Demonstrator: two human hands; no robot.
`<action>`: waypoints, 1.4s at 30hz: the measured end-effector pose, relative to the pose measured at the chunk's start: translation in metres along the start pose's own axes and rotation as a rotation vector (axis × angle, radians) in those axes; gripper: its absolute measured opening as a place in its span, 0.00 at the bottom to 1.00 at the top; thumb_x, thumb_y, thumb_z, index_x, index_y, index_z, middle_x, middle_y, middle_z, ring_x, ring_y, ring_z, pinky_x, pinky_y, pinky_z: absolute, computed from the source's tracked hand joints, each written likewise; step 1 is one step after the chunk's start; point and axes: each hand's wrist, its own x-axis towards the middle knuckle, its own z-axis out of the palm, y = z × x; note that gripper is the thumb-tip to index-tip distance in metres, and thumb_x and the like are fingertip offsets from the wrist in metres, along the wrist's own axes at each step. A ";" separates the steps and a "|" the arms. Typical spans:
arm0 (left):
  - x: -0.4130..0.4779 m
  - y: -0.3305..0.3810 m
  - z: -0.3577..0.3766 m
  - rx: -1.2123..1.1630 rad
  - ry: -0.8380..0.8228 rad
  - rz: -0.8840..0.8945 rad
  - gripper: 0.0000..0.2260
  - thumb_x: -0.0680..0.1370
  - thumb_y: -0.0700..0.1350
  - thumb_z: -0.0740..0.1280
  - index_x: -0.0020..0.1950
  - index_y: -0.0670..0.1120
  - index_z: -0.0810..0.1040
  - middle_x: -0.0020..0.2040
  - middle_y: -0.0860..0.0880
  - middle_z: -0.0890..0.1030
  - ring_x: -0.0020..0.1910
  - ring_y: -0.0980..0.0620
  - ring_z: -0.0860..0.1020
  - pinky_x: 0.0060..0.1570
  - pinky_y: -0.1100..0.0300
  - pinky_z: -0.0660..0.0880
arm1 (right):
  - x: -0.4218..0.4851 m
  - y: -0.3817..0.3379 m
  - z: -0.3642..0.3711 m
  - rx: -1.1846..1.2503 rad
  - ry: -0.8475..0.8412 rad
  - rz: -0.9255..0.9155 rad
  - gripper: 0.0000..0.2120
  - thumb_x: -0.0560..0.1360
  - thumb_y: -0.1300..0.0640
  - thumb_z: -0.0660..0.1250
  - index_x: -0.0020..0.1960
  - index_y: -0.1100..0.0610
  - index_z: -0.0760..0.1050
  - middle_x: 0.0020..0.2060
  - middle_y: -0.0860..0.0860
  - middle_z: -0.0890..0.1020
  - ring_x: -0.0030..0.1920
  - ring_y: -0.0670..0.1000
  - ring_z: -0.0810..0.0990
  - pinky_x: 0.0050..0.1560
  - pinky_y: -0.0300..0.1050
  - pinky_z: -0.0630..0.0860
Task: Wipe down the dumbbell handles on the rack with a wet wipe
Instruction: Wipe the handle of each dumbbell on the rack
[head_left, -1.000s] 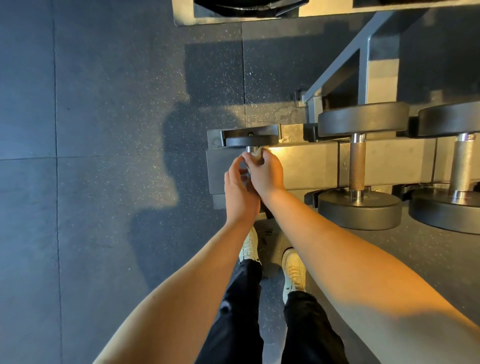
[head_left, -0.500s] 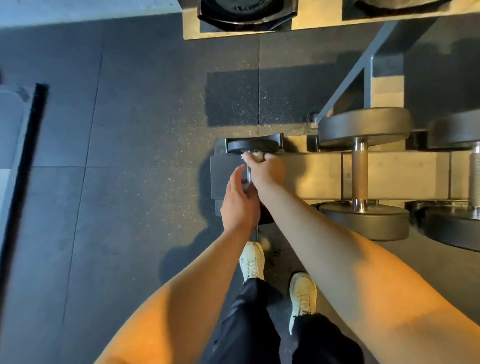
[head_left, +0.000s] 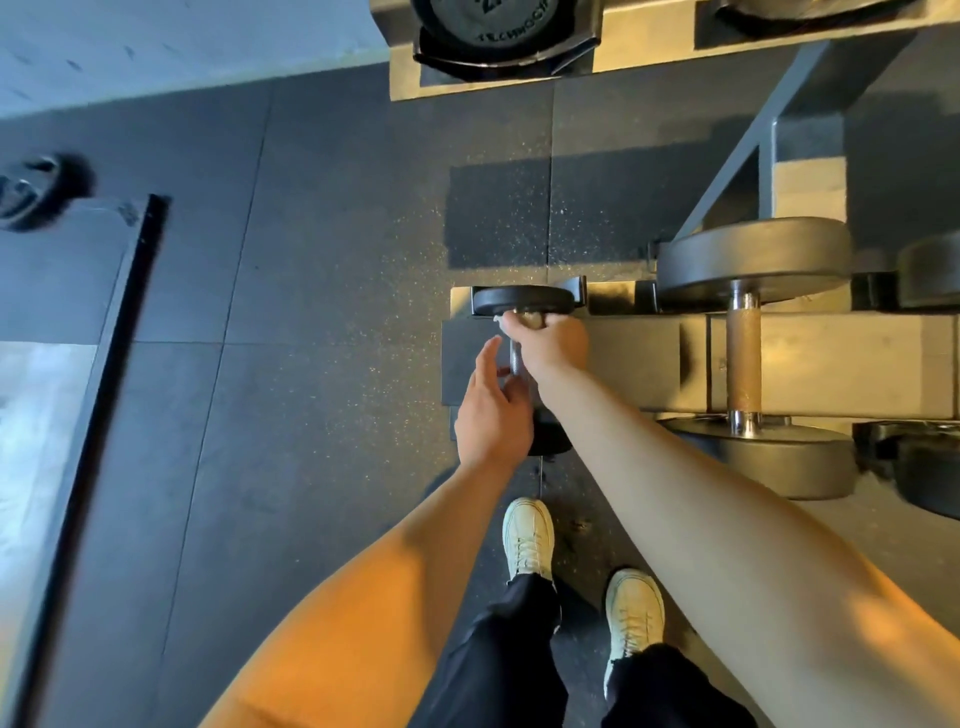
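A small black dumbbell (head_left: 522, 300) lies at the left end of the rack (head_left: 634, 353), its thin metal handle (head_left: 515, 359) running away from me. My right hand (head_left: 550, 345) grips a crumpled wet wipe (head_left: 531, 319) around the handle's far end, right against the far head. My left hand (head_left: 492, 410) rests over the near head with its fingers straight, the thumb beside the handle. The near head is mostly hidden under that hand. To the right sits a bigger dumbbell (head_left: 753, 260) with a brownish handle (head_left: 743, 358).
A third dumbbell (head_left: 930, 467) shows at the right edge. A lower shelf holds a black weight plate (head_left: 498, 26) at the top. Dark rubber floor tiles stretch left to a black platform edge (head_left: 98, 374). My white shoes (head_left: 527, 535) stand just before the rack.
My right hand has slid the wipe along the handle toward the far head. My left hand's fingers have straightened. My head has moved back, so more floor and the lower shelf show.
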 end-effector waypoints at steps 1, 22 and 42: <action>0.000 0.000 0.001 0.008 0.005 -0.004 0.23 0.85 0.51 0.58 0.79 0.61 0.57 0.68 0.54 0.77 0.60 0.50 0.79 0.60 0.48 0.79 | -0.001 0.003 0.000 -0.003 -0.007 -0.013 0.20 0.76 0.42 0.69 0.52 0.60 0.82 0.44 0.53 0.83 0.44 0.52 0.81 0.42 0.43 0.74; -0.001 0.000 0.005 0.158 0.037 0.127 0.24 0.84 0.49 0.61 0.78 0.60 0.58 0.65 0.53 0.79 0.55 0.50 0.81 0.49 0.52 0.79 | -0.010 0.018 -0.006 -0.033 0.007 -0.148 0.15 0.78 0.45 0.69 0.41 0.56 0.77 0.35 0.46 0.78 0.36 0.46 0.77 0.33 0.35 0.69; 0.000 0.000 0.007 0.137 0.038 0.099 0.24 0.85 0.50 0.59 0.77 0.65 0.56 0.64 0.59 0.77 0.54 0.58 0.78 0.52 0.55 0.77 | -0.004 0.006 0.000 0.005 -0.056 -0.021 0.22 0.79 0.41 0.64 0.58 0.59 0.78 0.52 0.55 0.83 0.52 0.56 0.83 0.54 0.55 0.81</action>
